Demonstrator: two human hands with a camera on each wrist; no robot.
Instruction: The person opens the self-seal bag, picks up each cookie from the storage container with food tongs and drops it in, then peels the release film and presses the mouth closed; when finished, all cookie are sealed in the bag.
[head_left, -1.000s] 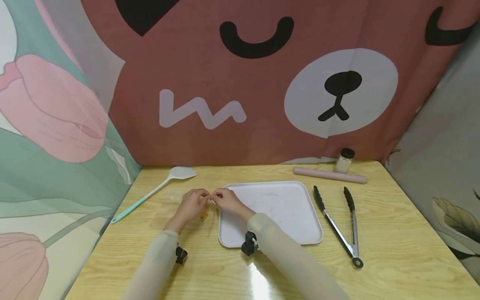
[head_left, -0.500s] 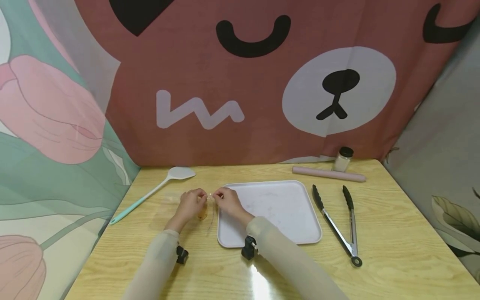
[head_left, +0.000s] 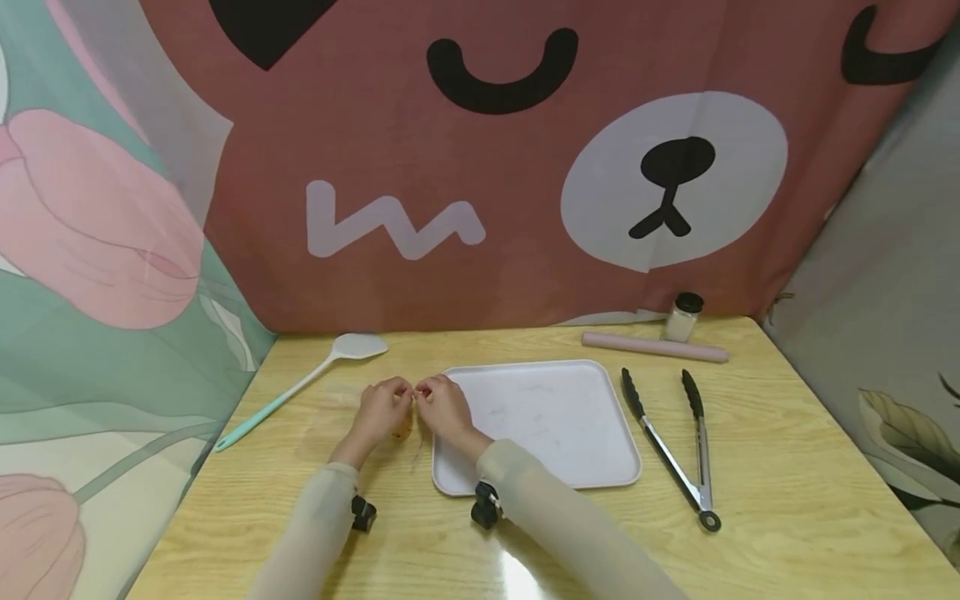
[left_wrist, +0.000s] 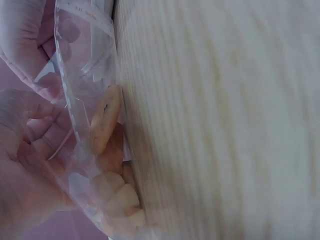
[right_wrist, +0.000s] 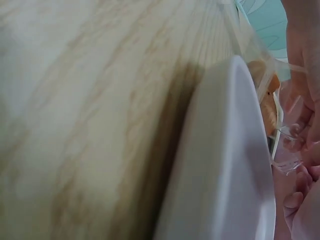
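Between my two hands is a clear plastic bag (left_wrist: 92, 65) with a serrated edge and some small print. Tan, biscuit-like pieces (left_wrist: 106, 122) lie inside it, low against the table; their exact kind is blurred by the plastic. My left hand (head_left: 381, 408) pinches the bag's edge just left of the white tray (head_left: 555, 425). Fingertips close to it, my right hand (head_left: 444, 407) pinches the same edge above the tray's left rim. In the right wrist view, crumpled clear film (right_wrist: 287, 162) shows between the fingers. The hands hide most of the bag in the head view.
A spatula (head_left: 300, 383) with a mint handle lies at the left. Right of the tray are spread tongs (head_left: 667, 450) with black tips. Behind them are a pink rod (head_left: 652, 347) and a black-lidded jar (head_left: 683, 318). A printed cloth (head_left: 420, 300) hangs along the table's back.
The fingertips of both hands drew slightly apart, then came together again at the bag's edge. My right hand shifted a little left and its wrist turned. The head view drifted slightly.
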